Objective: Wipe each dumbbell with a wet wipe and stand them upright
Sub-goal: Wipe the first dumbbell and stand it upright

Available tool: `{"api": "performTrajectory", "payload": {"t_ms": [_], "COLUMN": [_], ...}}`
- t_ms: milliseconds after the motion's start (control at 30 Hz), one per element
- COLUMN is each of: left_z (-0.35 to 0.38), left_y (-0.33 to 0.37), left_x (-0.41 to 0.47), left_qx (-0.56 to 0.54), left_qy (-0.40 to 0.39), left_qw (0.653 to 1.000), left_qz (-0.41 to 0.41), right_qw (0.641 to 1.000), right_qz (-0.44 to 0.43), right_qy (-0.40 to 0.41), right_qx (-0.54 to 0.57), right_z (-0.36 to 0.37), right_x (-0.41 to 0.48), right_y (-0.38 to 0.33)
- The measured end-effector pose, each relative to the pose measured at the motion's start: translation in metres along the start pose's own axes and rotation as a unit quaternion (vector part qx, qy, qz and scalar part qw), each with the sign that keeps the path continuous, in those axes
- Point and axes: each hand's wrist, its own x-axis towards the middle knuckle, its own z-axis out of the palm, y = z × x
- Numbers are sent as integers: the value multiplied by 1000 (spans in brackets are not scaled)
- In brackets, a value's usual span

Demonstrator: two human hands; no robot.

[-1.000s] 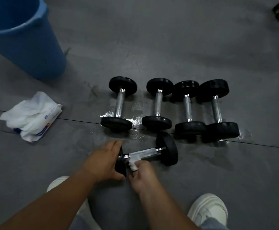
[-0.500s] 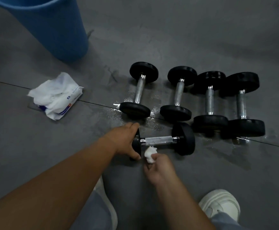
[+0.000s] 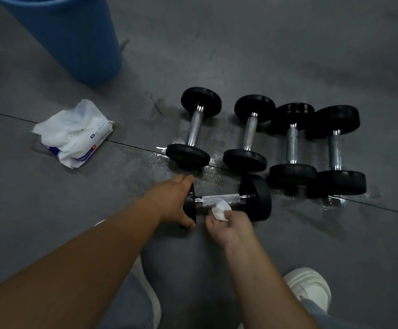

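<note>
So from my end, the left hand (image 3: 172, 202) grips the left plate of the near dumbbell (image 3: 256, 198), which lies sideways on the floor (image 3: 288, 55). The right hand (image 3: 231, 227) pinches a balled wet wipe (image 3: 220, 210), probably touching the handle. Four more dumbbells (image 3: 194, 129) lie just behind.

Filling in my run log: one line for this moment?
left hand grips lying dumbbell end | right hand holds wipe at handle
</note>
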Motion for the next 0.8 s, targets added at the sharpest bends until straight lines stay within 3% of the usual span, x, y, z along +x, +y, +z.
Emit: {"api": "performTrajectory", "payload": {"t_ms": [200,400,800], "left_z": [2,3,3], "left_y": [-3,-3,-1], "left_x": [1,3,0], "left_qx": [-10,-13,-18], "left_qy": [-1,0,2], "left_qw": [1000,1000,1000], "left_qz": [4,5,2], "right_qw": [992,974,978], "right_qz": [-14,25,-28], "right_qy": [-22,-43,-45], "right_qx": [120,222,203], "right_z": [-5,-21,-15], "right_x": [10,5,2], "right_y": [-26,-25,-29]}}
